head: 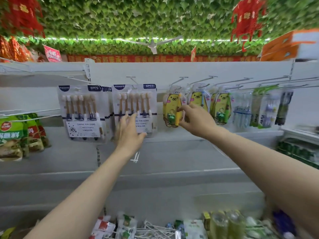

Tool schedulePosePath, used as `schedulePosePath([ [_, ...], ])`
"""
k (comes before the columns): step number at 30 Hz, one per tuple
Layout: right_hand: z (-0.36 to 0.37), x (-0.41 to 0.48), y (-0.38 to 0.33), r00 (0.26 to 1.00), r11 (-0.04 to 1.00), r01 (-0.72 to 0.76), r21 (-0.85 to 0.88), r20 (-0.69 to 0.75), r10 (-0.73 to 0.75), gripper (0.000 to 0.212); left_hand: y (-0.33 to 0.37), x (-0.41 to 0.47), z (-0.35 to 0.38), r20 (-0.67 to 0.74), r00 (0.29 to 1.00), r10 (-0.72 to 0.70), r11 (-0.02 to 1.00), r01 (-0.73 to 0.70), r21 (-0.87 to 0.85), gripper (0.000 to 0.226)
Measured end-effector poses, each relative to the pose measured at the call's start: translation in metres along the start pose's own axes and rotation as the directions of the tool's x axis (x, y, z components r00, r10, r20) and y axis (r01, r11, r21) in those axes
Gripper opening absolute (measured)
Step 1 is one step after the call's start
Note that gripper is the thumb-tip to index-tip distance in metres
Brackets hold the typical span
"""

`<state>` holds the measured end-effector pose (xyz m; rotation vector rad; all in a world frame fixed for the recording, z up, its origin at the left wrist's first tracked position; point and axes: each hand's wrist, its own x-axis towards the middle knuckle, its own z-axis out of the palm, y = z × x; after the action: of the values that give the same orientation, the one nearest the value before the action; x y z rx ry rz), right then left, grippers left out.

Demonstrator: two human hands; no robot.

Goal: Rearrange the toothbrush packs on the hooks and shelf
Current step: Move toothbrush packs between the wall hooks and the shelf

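Currently your left hand [129, 133], fingers spread, touches the right of two clear six-brush toothbrush packs [135, 107] at 12 o'clock. Your right hand [196, 119] pinches one of three yellow bear toothbrush packs [170, 104] at 1 o'clock. Green snack bags [12, 135] hang at 9.

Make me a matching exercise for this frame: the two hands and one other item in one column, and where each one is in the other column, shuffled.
Column one
1. left hand
2. right hand
3. green bags

Column two
A. at the far left
B. gripping the yellow bear pack
C. fingers spread on a 6PCS pack

Pairs: 1-C, 2-B, 3-A
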<state>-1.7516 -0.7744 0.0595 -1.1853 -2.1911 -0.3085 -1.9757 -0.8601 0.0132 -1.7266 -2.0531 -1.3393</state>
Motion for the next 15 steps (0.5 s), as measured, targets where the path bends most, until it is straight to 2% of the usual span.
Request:
schedulePosePath([
  [3,-0.019,-0.043,0.012,0.996,0.966,0.075,-0.249,0.064,-0.061,0.054,0.025,-0.021,0.007,0.143,0.983,0.116,0.965,-0.146,0.219,0.07],
  [5,-0.028,-0.073,0.021,0.992,0.947,0.087,-0.308,0.115,-0.054,0.056,0.044,-0.038,0.015,0.219,0.966,0.136,0.946,-0.192,0.26,0.073],
  [10,-0.049,-0.14,0.06,0.982,0.958,-0.026,-0.286,0.173,0.079,0.058,0.098,-0.078,0.049,0.33,0.929,0.168,0.951,-0.24,0.193,0.071],
  [15,-0.078,-0.197,0.123,0.968,0.939,-0.134,-0.315,0.159,0.192,0.056,0.168,-0.105,0.096,0.405,0.883,0.237,0.94,-0.314,0.136,0.067],
])
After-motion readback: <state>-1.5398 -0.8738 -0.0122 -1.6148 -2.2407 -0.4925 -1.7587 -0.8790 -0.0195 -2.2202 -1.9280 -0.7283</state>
